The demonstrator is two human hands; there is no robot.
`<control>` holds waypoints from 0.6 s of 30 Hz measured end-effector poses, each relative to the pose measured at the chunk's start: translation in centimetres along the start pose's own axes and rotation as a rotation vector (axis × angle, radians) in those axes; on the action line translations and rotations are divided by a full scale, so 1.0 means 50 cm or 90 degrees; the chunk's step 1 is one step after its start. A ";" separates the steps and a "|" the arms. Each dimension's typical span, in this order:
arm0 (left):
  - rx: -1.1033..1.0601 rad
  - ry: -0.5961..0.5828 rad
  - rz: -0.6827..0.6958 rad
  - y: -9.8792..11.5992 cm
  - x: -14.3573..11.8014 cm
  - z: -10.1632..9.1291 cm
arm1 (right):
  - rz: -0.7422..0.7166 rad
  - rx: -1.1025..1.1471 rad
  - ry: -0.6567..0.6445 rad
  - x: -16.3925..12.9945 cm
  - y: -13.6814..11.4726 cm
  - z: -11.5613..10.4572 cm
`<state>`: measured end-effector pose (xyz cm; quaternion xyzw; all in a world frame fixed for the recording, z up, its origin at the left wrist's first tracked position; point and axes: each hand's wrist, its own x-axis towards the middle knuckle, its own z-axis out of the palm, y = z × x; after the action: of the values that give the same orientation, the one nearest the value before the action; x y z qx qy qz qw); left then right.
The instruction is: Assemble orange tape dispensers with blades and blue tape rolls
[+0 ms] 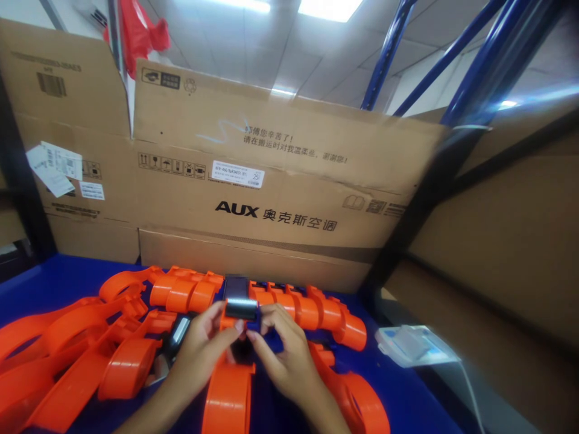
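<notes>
Brown cardboard panels [181, 193], printed with "AUX" and Chinese characters, are set upright behind a blue work surface [67, 277]. At the middle of that surface, 1 orange tape dispenser [228, 392] is held by both hands. Its upper end is gripped from the left side by the left hand [205, 337] and from the right by the right hand [283, 346]. The 2 thumbs are brought close together below a shiny toothed strip [241, 308] at the upper end; whether their tips touch cannot be told. Below the hands, the dispenser's broad orange loop is seen nearest the viewer. Just beyond the strip, a dark flat piece [236, 286] is seen; whether it is joined to the dispenser cannot be told.

Beside the left wrist, a black piece with a silvery face [178, 333] is partly hidden. Farther left, more orange dispensers [129, 369] are heaped. Behind the hands, others are lined up in a left row [181, 294] and a right row [312, 310]. Another orange loop [362, 401] is partly covered by the right forearm.

Farther right, a clear plastic case [414, 345] is placed beside a white cable [471, 392]. Blue rack posts [386, 54] and a red bag [142, 36] are seen above.
</notes>
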<state>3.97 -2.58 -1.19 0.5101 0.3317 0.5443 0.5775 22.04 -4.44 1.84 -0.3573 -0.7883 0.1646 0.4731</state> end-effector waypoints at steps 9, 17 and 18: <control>-0.126 -0.022 -0.047 0.018 -0.006 0.008 | 0.128 0.295 0.057 -0.006 0.012 -0.008; -0.112 -0.148 -0.087 0.043 -0.050 0.031 | 0.220 0.522 -0.072 -0.009 -0.010 -0.001; -0.102 -0.155 -0.080 0.042 -0.054 0.031 | 0.217 0.531 -0.070 -0.010 -0.012 -0.001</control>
<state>4.28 -5.76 0.76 0.5030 0.2459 0.4657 0.6853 21.97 -5.22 1.90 -0.2513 -0.6083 0.5623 0.5006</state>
